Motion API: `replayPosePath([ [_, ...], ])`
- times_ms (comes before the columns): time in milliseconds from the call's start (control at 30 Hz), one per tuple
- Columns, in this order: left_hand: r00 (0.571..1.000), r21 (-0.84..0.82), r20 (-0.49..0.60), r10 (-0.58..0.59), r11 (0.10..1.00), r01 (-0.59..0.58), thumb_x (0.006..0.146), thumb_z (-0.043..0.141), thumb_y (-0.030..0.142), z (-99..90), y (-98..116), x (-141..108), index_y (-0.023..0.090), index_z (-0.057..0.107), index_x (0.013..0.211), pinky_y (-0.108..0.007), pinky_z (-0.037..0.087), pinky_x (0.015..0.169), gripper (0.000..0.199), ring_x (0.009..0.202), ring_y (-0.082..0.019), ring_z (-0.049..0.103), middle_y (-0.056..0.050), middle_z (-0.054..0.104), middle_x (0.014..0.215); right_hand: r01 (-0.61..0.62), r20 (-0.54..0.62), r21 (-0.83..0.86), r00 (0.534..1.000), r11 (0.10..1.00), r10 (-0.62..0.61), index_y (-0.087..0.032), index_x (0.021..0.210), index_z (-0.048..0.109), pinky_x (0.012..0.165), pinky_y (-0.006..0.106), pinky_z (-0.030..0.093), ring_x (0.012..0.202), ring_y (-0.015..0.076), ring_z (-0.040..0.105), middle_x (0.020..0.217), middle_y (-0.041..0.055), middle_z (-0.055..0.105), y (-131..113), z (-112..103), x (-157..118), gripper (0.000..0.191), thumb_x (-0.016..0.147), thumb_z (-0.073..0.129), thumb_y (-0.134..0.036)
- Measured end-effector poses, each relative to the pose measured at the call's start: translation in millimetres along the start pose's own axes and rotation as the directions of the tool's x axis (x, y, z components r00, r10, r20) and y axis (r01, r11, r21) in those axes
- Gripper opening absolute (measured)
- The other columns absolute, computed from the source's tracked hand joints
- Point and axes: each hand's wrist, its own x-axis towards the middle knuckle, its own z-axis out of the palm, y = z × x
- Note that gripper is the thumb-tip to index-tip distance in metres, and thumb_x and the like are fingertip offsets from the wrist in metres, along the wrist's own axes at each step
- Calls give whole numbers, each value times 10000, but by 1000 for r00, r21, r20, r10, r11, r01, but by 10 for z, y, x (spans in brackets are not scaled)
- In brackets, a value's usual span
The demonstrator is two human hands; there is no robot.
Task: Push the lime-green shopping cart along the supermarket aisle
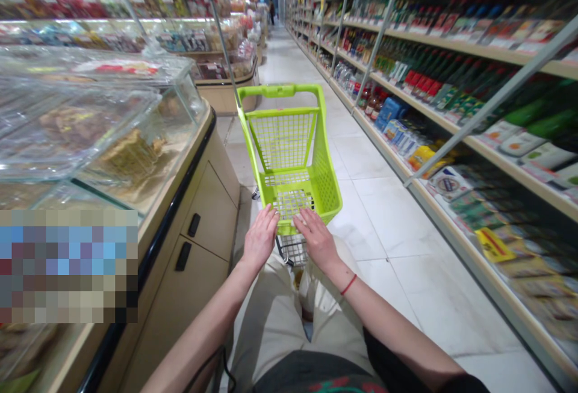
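A lime-green plastic shopping cart [332, 182] stands upright in the aisle in front of my legs. Its upper basket holds nothing that I can see, and a lower grid level shows beneath it. My left hand [262, 236] grips the near rim at its left part, fingers hooked over the edge. Beside it, my right hand [317, 239] holds the same rim, its fingers laid over the top. Both thumbs are mostly hidden. A thin red string bracelet [348, 284] circles my right wrist. The cart's handle bar [280, 90] is at the far end.
On the left, a display counter [210, 200] with glass bins of packaged food runs close to the cart. Long shelves [451, 122] of bottles and packets line the right. White floor tiles [374, 200] stretch down the aisle, where a distant person [271, 11] stands.
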Motion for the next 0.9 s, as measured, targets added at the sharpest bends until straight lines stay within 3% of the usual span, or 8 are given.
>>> replayPosePath([
  [133, 1000, -5, -14, 3, 1000, -3, 933, 416, 105, 16, 1, 2, 148, 570, 1263, -460, 418, 1146, 367, 1403, -246, 422, -120, 626, 1325, -68, -80, -32, 995, 997, 66, -257, 1527, 325, 1157, 530, 398, 1462, 230, 310, 1517, 109, 447, 377, -226, -179, 812, 796, 325, 96],
  [233, 1000, -17, -13, 1, 1000, -1, 933, 417, 108, 21, 10, 3, 150, 567, 1272, -467, 414, 1149, 373, 1410, -246, 411, -124, 622, 1331, -132, -120, -35, 985, 991, 127, -273, 1539, 292, 1155, 545, 398, 1459, 240, 320, 1535, 103, 421, 476, -278, -227, 809, 815, 325, 88],
  [433, 1000, -28, -22, -13, 1000, 13, 934, 401, 104, 4, 30, 7, 155, 560, 1289, -471, 421, 1144, 392, 1410, -242, 412, -123, 624, 1329, -142, -165, -10, 977, 990, 138, -246, 1517, 349, 1158, 563, 376, 1478, 249, 275, 1511, 128, 451, 126, -23, -94, 680, 894, 361, 26],
  [667, 999, -26, -14, -36, 999, 36, 946, 386, 113, 47, 52, -15, 136, 582, 1252, -453, 415, 1150, 365, 1395, -232, 434, -129, 629, 1325, -92, -10, 6, 996, 996, 92, -203, 1436, 472, 1163, 558, 359, 1504, 263, 186, 1504, 145, 458, -425, 257, 164, 611, 873, 436, 32],
  [767, 999, -25, -26, -35, 999, 34, 950, 387, 118, 53, 49, -19, 132, 581, 1251, -445, 416, 1150, 358, 1392, -228, 437, -131, 632, 1320, -70, 0, -10, 998, 997, 70, -192, 1437, 470, 1157, 543, 376, 1507, 264, 166, 1500, 153, 461, -438, 263, 188, 613, 871, 428, 39],
  [900, 1000, -28, 5, -24, 999, 24, 934, 398, 104, 20, 39, -7, 153, 568, 1273, -465, 409, 1153, 382, 1411, -231, 410, -125, 616, 1343, -21, -11, 12, 1000, 1000, 21, -203, 1461, 436, 1161, 528, 378, 1494, 236, 222, 1507, 137, 456, -274, 198, 126, 627, 879, 398, 28],
])
